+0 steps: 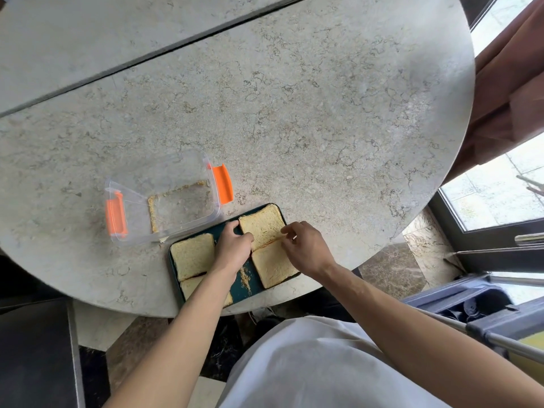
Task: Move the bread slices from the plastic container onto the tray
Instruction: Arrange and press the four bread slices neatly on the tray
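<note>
A dark green tray (240,285) lies at the near edge of the round stone table and carries several bread slices. The far right slice (262,223) has both hands at its near edge: my left hand (234,245) touches its left corner and my right hand (304,245) pinches its right corner. A second slice (272,266) lies just below it, another slice (192,254) fills the left side, and my left forearm partly hides a fourth slice (191,285). The clear plastic container (164,198) with orange clips stands left of the tray, holding only crumbs.
The round stone table (294,113) stretches far and right. Crumbs (245,279) lie on the tray's middle. A brown curtain (506,98) and a window (488,198) are at right. A dark case and a metal pole (471,328) stand near my right arm.
</note>
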A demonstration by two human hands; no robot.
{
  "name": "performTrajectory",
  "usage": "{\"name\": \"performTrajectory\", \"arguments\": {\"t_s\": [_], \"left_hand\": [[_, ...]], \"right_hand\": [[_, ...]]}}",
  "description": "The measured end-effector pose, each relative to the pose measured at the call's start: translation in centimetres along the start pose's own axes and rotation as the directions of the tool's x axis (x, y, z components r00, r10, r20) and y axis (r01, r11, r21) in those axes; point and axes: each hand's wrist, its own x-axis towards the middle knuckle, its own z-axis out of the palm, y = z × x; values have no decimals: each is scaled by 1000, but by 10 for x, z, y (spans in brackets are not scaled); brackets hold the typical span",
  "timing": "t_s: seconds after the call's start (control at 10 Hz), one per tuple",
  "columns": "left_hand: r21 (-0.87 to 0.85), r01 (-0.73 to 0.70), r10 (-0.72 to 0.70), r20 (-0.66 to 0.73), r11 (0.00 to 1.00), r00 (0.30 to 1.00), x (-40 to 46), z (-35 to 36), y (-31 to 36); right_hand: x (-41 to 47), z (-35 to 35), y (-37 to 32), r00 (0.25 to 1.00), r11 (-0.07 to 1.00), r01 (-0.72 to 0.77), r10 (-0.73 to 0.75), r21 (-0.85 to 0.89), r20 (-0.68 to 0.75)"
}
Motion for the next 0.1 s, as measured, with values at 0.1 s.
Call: {"name": "performTrajectory", "arguments": {"t_s": [0.1], "left_hand": [[46,-72,74,-52,996,996,-7,-3,-6]], "right_hand": [[2,3,-6,1000,999,19,-19,-38,-8]]}}
